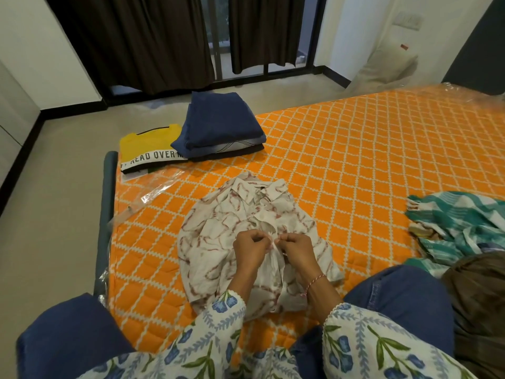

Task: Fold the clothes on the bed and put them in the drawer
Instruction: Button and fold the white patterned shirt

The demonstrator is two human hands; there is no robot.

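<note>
The shirt [246,236] lies face-up on the bed [355,149], near its edge. Left hand [250,248] and right hand [296,250] each pinch the placket, probably doing a button. Best to line up both edges flat before folding; folded stack [218,127] waits beyond.

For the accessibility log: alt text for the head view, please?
Both hands, left hand and right hand, pinch the front placket of a cream, maroon-marbled collared shirt spread on an orange lattice-quilted bed. Beyond it sits a folded navy garment.
</note>
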